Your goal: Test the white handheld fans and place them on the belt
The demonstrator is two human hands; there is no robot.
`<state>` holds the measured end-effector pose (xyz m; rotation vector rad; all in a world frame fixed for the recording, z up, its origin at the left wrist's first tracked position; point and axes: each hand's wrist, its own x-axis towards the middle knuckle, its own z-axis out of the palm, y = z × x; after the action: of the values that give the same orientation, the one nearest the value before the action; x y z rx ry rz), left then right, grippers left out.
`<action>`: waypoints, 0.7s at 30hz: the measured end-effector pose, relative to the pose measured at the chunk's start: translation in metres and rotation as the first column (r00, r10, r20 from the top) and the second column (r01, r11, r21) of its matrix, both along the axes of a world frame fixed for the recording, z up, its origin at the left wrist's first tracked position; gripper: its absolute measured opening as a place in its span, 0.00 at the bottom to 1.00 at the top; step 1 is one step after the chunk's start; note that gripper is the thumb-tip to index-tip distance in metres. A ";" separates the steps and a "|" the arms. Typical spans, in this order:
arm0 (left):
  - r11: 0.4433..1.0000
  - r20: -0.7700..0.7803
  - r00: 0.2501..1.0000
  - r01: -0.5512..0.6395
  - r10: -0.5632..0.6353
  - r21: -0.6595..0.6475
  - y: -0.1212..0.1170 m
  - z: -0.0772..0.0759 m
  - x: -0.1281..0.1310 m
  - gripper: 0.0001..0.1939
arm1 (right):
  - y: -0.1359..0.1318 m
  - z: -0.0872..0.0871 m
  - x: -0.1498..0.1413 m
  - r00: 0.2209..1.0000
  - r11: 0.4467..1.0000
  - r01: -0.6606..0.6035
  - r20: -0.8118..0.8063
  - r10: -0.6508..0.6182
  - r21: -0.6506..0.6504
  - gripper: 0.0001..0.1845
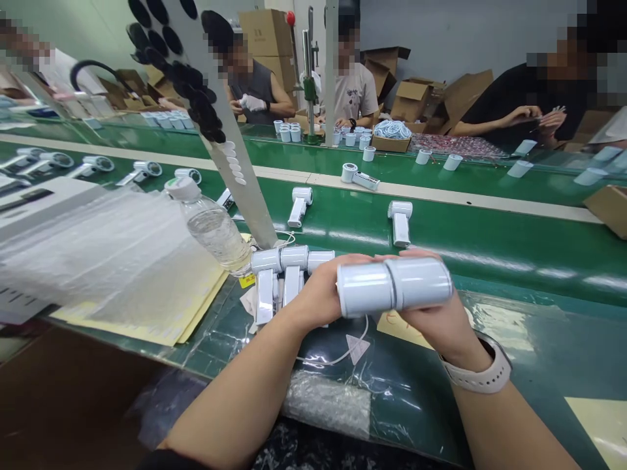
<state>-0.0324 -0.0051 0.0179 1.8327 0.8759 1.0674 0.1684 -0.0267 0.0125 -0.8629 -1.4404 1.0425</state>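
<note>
Two pale blue handheld fans (pixel 366 289) are held up side by side in front of me, their round heads touching end to end. My left hand (pixel 321 290) is closed at the left fan, fingers mostly hidden behind it. Around the right fan (pixel 424 284) my right hand (pixel 438 326) is closed from behind and below. The handles of both are out of sight behind the heads and hands. Just left of my left hand, several similar fans (pixel 266 261) lie in a row on the bench, handles toward me.
A water bottle (pixel 215 225) leans beside a slanted metal post (pixel 245 189). Bubble wrap (pixel 112 241) and yellow sheets lie left. More fans (pixel 400 222) rest on the green conveyor (pixel 490 241). Co-workers sit across it, among cartons (pixel 414 98) and a hand press (pixel 308 85).
</note>
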 end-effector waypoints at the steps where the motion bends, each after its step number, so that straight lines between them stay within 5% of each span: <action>1: 0.994 -0.054 0.998 0.024 -0.018 0.104 0.001 0.001 0.000 0.18 | -0.001 0.001 0.000 0.999 0.998 -0.040 0.029 0.039 0.052 0.31; 4: 0.943 -0.138 0.990 0.038 0.009 0.330 0.004 -0.002 -0.001 0.15 | 0.001 0.002 -0.003 0.996 0.983 -0.090 0.043 0.084 0.160 0.29; 7: 0.927 -0.138 0.989 0.007 0.048 0.376 0.003 -0.006 -0.006 0.12 | 0.000 0.002 -0.001 0.988 0.977 -0.046 0.155 0.014 0.206 0.29; 10: 0.973 0.050 0.987 0.142 -0.153 0.181 -0.005 -0.005 -0.013 0.18 | -0.008 0.005 0.015 0.951 0.946 0.054 0.273 -0.146 0.319 0.23; 12: 0.960 0.317 0.908 0.276 -0.274 0.038 -0.010 -0.002 -0.016 0.25 | -0.010 0.006 0.031 0.971 0.949 0.034 0.214 -0.105 0.312 0.13; 15: 0.976 0.504 0.858 0.183 -0.101 -0.116 -0.012 0.000 -0.011 0.26 | -0.002 0.005 0.046 0.996 0.975 -0.079 -0.031 0.087 0.208 0.15; 18: 0.954 0.544 0.839 0.134 0.034 -0.267 -0.009 -0.001 -0.001 0.28 | 0.011 0.007 0.040 0.979 0.998 0.060 -0.194 -0.058 0.007 0.17; 21: 0.962 0.616 0.787 0.145 0.029 -0.231 -0.008 0.000 0.007 0.26 | 0.012 0.015 0.025 0.954 0.993 0.088 -0.279 -0.106 -0.077 0.13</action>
<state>-0.0255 -0.0136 0.0175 1.1529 0.5235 1.3257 0.1935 -0.0150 0.0275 -0.7862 -1.1190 1.0937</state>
